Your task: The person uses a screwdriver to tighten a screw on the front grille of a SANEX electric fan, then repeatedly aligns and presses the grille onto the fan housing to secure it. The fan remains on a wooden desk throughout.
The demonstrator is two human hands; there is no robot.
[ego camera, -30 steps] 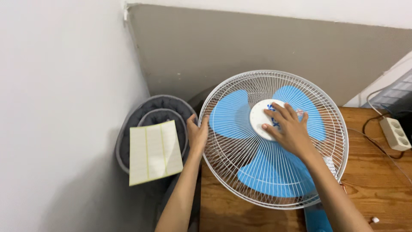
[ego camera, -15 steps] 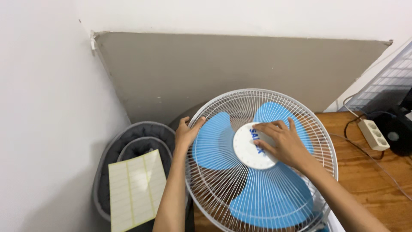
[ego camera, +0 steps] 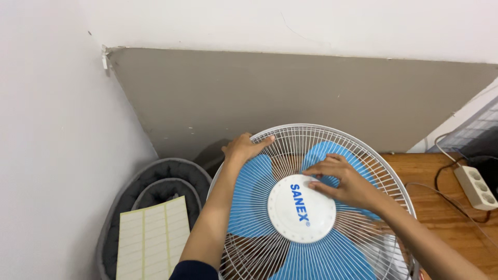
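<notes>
Your left hand [ego camera: 244, 149] grips the upper left rim of the fan [ego camera: 311, 207], fingers curled over the white grille. Your right hand [ego camera: 342, 181] lies spread on the grille, fingertips at the white hub [ego camera: 301, 208]. The fan stands on the tabletop [ego camera: 441, 192], beside a grey bin [ego camera: 155, 181].

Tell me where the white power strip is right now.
In the head view, the white power strip lies at the far right on the wooden table, beyond the fan guard and the right hand, with dark cables beside it.
</notes>
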